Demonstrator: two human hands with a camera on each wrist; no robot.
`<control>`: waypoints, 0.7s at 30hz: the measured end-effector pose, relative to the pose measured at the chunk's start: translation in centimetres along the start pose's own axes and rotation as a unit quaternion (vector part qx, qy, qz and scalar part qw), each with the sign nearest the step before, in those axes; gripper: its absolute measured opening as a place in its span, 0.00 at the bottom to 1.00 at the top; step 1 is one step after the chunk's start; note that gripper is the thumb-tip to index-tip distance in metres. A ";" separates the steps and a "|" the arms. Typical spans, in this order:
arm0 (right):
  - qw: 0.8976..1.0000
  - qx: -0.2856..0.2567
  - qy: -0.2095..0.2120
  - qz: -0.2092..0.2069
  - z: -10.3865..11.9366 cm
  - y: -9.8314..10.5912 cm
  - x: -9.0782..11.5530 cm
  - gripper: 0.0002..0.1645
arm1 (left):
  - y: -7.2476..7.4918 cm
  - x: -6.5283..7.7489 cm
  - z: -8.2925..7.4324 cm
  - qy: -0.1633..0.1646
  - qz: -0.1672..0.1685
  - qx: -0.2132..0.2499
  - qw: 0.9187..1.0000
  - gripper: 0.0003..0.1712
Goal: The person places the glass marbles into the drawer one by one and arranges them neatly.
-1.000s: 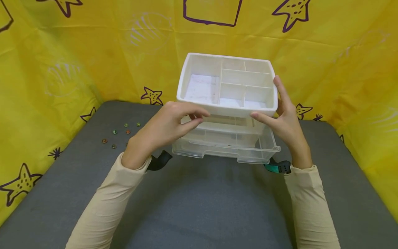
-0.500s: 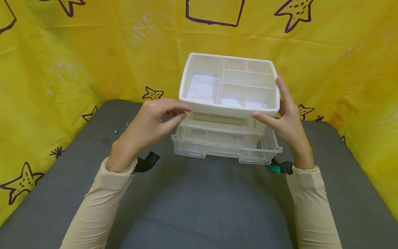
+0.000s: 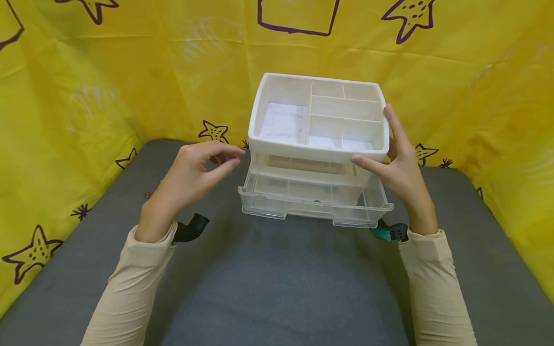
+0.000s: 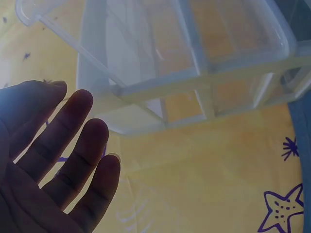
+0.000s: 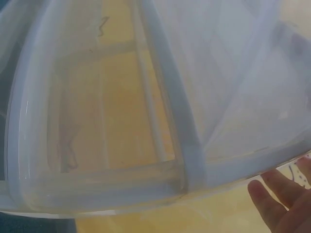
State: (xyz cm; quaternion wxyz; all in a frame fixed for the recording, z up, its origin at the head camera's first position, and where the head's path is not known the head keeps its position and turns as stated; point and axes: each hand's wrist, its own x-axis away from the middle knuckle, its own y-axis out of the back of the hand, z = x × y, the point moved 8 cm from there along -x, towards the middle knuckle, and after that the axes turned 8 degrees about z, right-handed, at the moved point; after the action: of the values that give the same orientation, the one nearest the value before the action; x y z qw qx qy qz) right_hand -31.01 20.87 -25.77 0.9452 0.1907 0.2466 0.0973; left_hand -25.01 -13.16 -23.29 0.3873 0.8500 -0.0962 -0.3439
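A white plastic drawer organizer (image 3: pixel 320 153) stands at mid-table, its top tray divided into several compartments. Its clear lower drawer (image 3: pixel 316 211) is pulled out toward me, and a small dark spot shows inside. My right hand (image 3: pixel 400 168) grips the organizer's right end, thumb at the front under the tray rim and fingers along the side. Left of the organizer, my left hand (image 3: pixel 190 173) hovers apart from it with loosely bent fingers. In the left wrist view its fingers (image 4: pixel 80 155) are spread beside the clear plastic, with nothing between them.
On the grey table (image 3: pixel 277 288), a small brown disc (image 3: pixel 148 195) lies at the left, partly beside my left forearm; others there are hidden behind the hand. A yellow cloth (image 3: pixel 173 96) with starfish drawings hangs around the back and sides.
My left hand has moved left, away from the organizer's front, and now covers most of the small discs. The right hand stays on the organizer's right end.
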 end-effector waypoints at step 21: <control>1.000 -0.007 -0.004 -0.003 -0.1 0.0 -0.1 0.63 | -0.3 3.3 5.0 0.085 0.027 -0.017 0.996 0.11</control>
State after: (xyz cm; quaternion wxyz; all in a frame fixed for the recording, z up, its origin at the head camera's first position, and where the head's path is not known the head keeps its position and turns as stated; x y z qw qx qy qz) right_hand -31.14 20.85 -25.78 0.9478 0.1839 0.2425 0.0955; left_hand -25.85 -17.36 -27.48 0.4175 0.8667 -0.0796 -0.2613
